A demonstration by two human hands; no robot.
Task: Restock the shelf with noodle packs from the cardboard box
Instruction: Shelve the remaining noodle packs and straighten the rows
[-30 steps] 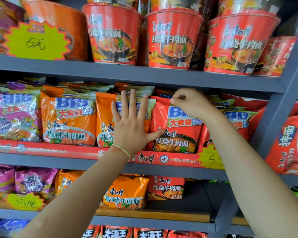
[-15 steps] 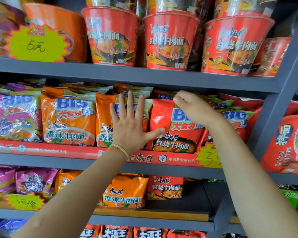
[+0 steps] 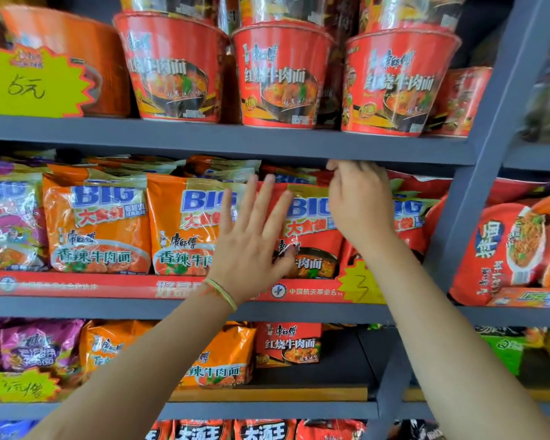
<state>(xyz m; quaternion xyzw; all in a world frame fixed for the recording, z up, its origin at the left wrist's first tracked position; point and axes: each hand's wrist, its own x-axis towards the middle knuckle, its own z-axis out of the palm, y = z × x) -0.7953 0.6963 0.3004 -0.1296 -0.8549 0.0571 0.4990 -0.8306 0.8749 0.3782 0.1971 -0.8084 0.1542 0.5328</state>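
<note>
Grey metal shelving [image 3: 235,146] fills the view, stocked in tiers. Item in hand: red noodle pack [image 3: 311,230], standing upright at the front of the middle shelf, between an orange noodle pack [image 3: 185,223] on its left and another red pack [image 3: 408,217] partly hidden behind the right forearm. Judged light, soft-walled and crinkly, with a slick glossy film that would slide under flat fingers; the noodle block inside is likely brittle, so squeezing the middle is unwise. Best hold appears to be the crimped top seam or the two side edges. Left hand [image 3: 251,246]: fingers spread and straight, palm laid flat against the seam where the orange and red packs meet, pressing rather than gripping. Right hand [image 3: 359,204]: fingers bent at the pack's top edge, just under the shelf above; it appears to pinch the upper seam, though the fingertips are turned away and the contact cannot be confirmed. Adjacent stock: a second orange pack [image 3: 96,220] and a purple pack [image 3: 8,217] further left. Above: red noodle cups [image 3: 283,74] in a row, with a yellow price tag [image 3: 29,84]. Below: more orange, red and purple packs on the lower shelf. Cardboard box: not in view.
</note>
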